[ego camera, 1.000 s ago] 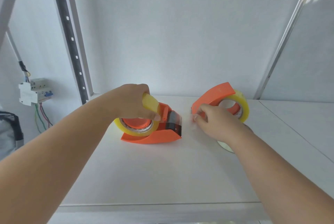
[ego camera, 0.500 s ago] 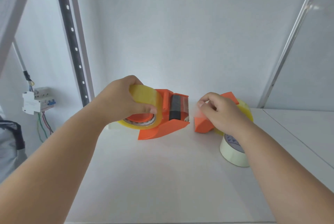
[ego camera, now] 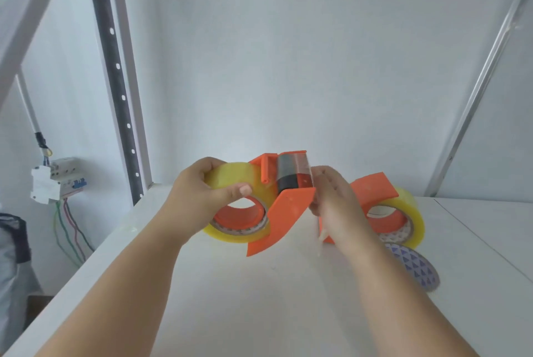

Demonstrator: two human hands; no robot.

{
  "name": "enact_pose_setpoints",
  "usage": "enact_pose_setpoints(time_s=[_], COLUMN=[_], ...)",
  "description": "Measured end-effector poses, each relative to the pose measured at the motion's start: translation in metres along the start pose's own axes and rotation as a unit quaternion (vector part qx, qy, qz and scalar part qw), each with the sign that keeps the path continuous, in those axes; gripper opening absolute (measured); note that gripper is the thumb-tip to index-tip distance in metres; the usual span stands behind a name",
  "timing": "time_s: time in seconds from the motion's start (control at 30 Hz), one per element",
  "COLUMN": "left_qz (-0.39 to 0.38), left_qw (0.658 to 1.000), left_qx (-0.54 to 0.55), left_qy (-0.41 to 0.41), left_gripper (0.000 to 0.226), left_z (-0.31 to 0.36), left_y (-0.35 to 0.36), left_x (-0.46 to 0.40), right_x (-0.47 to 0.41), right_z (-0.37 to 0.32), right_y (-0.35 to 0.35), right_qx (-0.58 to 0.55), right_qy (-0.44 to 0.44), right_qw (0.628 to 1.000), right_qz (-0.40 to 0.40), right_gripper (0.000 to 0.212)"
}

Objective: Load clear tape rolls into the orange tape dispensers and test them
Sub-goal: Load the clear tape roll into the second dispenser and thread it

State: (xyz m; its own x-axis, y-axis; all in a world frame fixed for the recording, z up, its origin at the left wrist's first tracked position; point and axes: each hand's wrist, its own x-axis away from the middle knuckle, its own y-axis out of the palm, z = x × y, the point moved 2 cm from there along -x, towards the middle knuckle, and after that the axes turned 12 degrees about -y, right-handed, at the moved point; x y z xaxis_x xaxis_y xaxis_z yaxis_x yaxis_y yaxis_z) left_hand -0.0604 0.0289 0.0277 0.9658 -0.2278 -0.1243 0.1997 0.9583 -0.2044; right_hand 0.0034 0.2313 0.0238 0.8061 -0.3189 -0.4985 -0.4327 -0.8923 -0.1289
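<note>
Two hands worked at one orange dispenser (ego camera: 284, 212) held above the white table (ego camera: 259, 299). The left hand (ego camera: 202, 198) gripped the yellowish clear tape roll (ego camera: 230, 180) loaded in that dispenser, fingers curled over the top of the roll and the thumb pressed across its near face just above the orange hub. Its forearm ran in from the lower left, the wrist roughly straight. The right hand (ego camera: 334, 201) sat just beside the dispenser's front end, its back toward the camera and fingers bent toward the black roller (ego camera: 291, 175); a pale strip of tape (ego camera: 320, 229) hung down beside it, though motion blur hid whether the fingertips actually pinched the strip. That forearm came in from the lower right.

The held dispenser was tilted, with its front end and roller raised toward the top and its pointed lower tip aimed down at the table. Its long axis ran from the roll on the left to the roller on the right.

Behind the right hand, a second orange dispenser (ego camera: 372, 189) rested on the table with its own clear tape roll (ego camera: 409, 212) in it, partly hidden by the wrist. Just in front of it a spare roll with a blue patterned core (ego camera: 415, 267) lay on the table. At far left, a breaker box (ego camera: 54, 180) with coloured wires hung on the wall.
</note>
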Motion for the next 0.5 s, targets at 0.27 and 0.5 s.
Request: enact_pose_setpoints(time_s=[0.27, 0.5], left_qz=[-0.034, -0.057], left_qw=[0.987, 0.974], left_qx=[0.154, 0.202], left_qy=[-0.033, -0.086], left_gripper=[0.056, 0.072], left_z=[-0.018, -0.031], left_y=[0.018, 0.036], left_x=[-0.009, -0.005], right_x=[-0.004, 0.009], right_z=[-0.005, 0.003], right_y=[0.027, 0.029], right_qx=[-0.066, -0.155], right_qy=[0.045, 0.025], right_qw=[0.993, 0.973], right_qz=[0.088, 0.172], right_gripper=[0.037, 0.01])
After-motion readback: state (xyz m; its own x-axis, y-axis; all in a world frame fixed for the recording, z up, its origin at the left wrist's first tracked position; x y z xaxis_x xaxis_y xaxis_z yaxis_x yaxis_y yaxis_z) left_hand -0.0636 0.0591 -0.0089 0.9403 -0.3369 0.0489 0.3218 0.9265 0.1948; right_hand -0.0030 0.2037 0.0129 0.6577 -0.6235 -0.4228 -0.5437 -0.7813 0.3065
